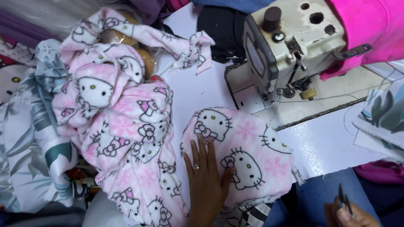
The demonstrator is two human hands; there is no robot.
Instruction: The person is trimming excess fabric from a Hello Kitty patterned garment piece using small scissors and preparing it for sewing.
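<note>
Left hand [206,180] flat, fingers together, pressing pink cat-print fleece piece [244,155] on white table [198,90], at 7 o'clock from sewing machine [286,46]; right hand [349,214] clamped on dark snips [343,197]; piece not yet under needle; fleece pile [122,122] at 9 o'clock unsewn.

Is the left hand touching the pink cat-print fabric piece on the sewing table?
Touching. The head view shows the left hand lying flat, fingers spread, on the pink cat-print fabric piece, with no gap visible beneath the palm or fingers.
</note>
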